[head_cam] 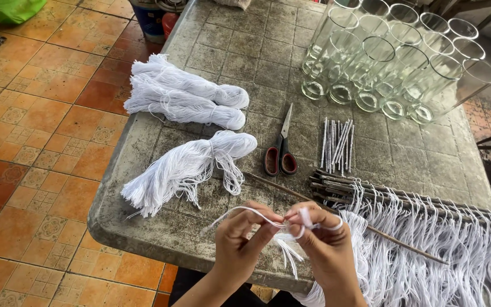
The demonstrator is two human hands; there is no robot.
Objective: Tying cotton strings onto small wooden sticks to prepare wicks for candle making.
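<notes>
Three white string bundles and one pair of red-handled scissors are seen on the grey stone desk; a thin white string is pinched by the fingers of the left hand and the right hand.

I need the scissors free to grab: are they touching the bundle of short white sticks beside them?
Apart. The head view shows bare grey table between the red-handled scissors and the short white sticks to their right.

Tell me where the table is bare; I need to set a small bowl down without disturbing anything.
Bare stone table lies between the string bundles and the glasses, and along the near left edge below the loose bundle. Crowded: around the scissors, the short white sticks, the rods hung with strings, and both hands.
</notes>
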